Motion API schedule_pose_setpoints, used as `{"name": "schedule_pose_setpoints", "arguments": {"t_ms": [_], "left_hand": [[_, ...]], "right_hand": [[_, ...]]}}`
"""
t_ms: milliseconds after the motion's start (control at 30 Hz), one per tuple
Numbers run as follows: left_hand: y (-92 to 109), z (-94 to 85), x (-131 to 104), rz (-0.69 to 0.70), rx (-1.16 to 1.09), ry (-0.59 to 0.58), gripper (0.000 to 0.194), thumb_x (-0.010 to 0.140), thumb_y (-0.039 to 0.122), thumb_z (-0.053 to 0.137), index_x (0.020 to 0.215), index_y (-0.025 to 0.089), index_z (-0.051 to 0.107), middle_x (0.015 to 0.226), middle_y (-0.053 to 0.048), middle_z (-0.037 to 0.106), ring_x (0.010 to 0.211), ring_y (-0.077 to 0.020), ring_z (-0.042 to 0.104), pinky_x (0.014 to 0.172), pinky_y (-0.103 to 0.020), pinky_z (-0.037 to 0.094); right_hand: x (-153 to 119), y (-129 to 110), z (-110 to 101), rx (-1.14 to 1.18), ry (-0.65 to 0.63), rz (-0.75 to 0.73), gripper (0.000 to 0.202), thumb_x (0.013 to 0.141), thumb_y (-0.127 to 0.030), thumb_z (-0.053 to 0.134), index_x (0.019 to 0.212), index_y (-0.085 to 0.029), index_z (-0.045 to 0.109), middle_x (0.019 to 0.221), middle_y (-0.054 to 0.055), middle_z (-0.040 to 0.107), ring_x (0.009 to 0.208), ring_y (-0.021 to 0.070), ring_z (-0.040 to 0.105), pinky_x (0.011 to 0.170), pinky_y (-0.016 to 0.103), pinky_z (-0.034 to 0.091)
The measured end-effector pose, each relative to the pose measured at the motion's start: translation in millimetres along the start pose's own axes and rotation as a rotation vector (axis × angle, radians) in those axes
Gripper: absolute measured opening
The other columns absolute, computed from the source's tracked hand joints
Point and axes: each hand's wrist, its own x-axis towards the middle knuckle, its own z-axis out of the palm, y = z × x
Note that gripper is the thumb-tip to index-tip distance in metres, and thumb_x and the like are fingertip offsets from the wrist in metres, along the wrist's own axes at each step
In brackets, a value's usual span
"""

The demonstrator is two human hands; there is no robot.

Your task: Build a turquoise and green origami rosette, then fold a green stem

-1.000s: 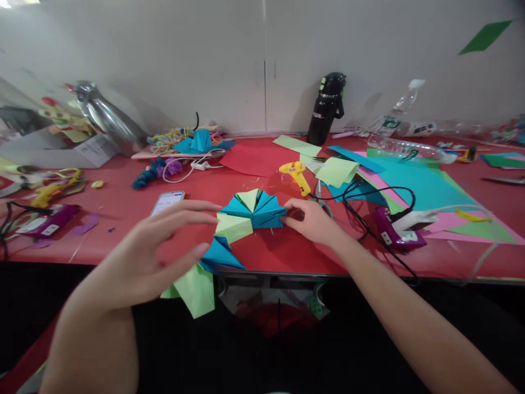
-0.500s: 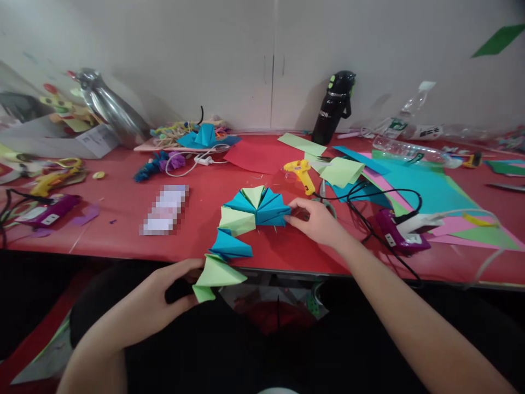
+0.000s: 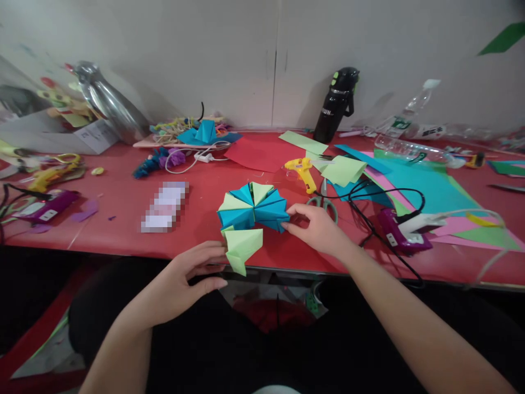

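Right grip pinches the folded paper fan by a blue corner; left grip is spread. On the red bench, the fan has just curled rounder, bringing its two ends nearer each other, and the pale green end has swung up just beside the left grip

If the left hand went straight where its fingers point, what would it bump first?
The left hand would probably meet the pale green folded paper first. It sits right by the fingertips; whether they touch it is hard to tell.
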Motion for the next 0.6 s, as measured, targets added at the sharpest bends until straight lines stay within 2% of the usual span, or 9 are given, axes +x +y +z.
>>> {"name": "schedule_pose_setpoints", "arguments": {"t_ms": [67, 167, 267, 333, 400, 500, 600], "left_hand": [[-1.1, 4.6, 1.6, 0.035, 0.068, 0.038, 0.031, 0.085, 0.039, 0.074, 0.111, 0.023, 0.071, 0.126, -0.009, 0.067, 0.098, -0.0226, 0.072, 0.084, -0.029, 0.061], [1.9, 19.2, 8.8, 0.101, 0.282, 0.129, 0.020, 0.087, 0.038, 0.071, 0.093, 0.019, 0.072, 0.092, -0.004, 0.072, 0.080, -0.0168, 0.068, 0.072, -0.022, 0.056], [5.6, 35.9, 15.9, 0.112, 0.432, 0.369, 0.022, 0.088, 0.038, 0.068, 0.081, 0.017, 0.068, 0.069, 0.001, 0.066, 0.062, -0.0119, 0.061, 0.059, -0.019, 0.049], [7.2, 44.2, 19.0, 0.098, 0.481, 0.528, 0.023, 0.089, 0.036, 0.068, 0.076, 0.017, 0.065, 0.065, 0.003, 0.064, 0.056, -0.0099, 0.059, 0.058, -0.018, 0.048], [8.4, 49.8, 21.4, 0.080, 0.495, 0.619, 0.023, 0.089, 0.035, 0.067, 0.074, 0.018, 0.064, 0.065, 0.003, 0.065, 0.056, -0.0096, 0.061, 0.059, -0.018, 0.049], [9.6, 56.2, 25.6, 0.064, 0.457, 0.629, 0.023, 0.089, 0.038, 0.066, 0.076, 0.019, 0.065, 0.068, 0.002, 0.069, 0.062, -0.0126, 0.068, 0.061, -0.019, 0.051], [10.6, 64.7, 31.3, 0.059, 0.429, 0.570, 0.025, 0.089, 0.041, 0.067, 0.076, 0.020, 0.066, 0.071, 0.002, 0.073, 0.063, -0.0137, 0.069, 0.062, -0.021, 0.051]], "right_hand": [[-1.1, -1.8, 0.8, -0.003, -0.002, 0.002, 0.008, 0.086, -0.027, 0.068, 0.089, -0.021, 0.064, 0.085, 0.001, 0.069, 0.077, 0.0172, 0.063, 0.075, 0.030, 0.049], [-2.5, -4.3, 3.1, -0.031, 0.027, -0.018, 0.008, 0.085, -0.027, 0.069, 0.087, -0.021, 0.064, 0.083, 0.001, 0.068, 0.076, 0.0173, 0.062, 0.073, 0.029, 0.048], [-5.2, -6.4, 7.3, -0.049, 0.039, -0.039, 0.008, 0.086, -0.027, 0.067, 0.085, -0.020, 0.063, 0.081, 0.001, 0.067, 0.074, 0.0169, 0.062, 0.071, 0.028, 0.048], [-8.5, -8.4, 11.6, -0.068, 0.081, -0.029, 0.009, 0.086, -0.028, 0.067, 0.083, -0.020, 0.061, 0.079, 0.001, 0.066, 0.072, 0.0166, 0.061, 0.069, 0.028, 0.047], [-12.8, -11.4, 17.4, -0.092, 0.145, -0.013, 0.011, 0.086, -0.028, 0.067, 0.081, -0.021, 0.060, 0.078, 0.001, 0.065, 0.070, 0.0167, 0.060, 0.067, 0.028, 0.048], [-19.5, -17.5, 27.7, -0.067, 0.189, 0.002, 0.011, 0.086, -0.026, 0.066, 0.079, -0.022, 0.058, 0.075, 0.001, 0.064, 0.068, 0.0167, 0.061, 0.066, 0.027, 0.049], [-23.3, -23.8, 37.9, -0.021, 0.201, 0.015, 0.011, 0.087, -0.026, 0.065, 0.079, -0.022, 0.057, 0.072, 0.001, 0.064, 0.065, 0.0162, 0.062, 0.063, 0.026, 0.050]]}}
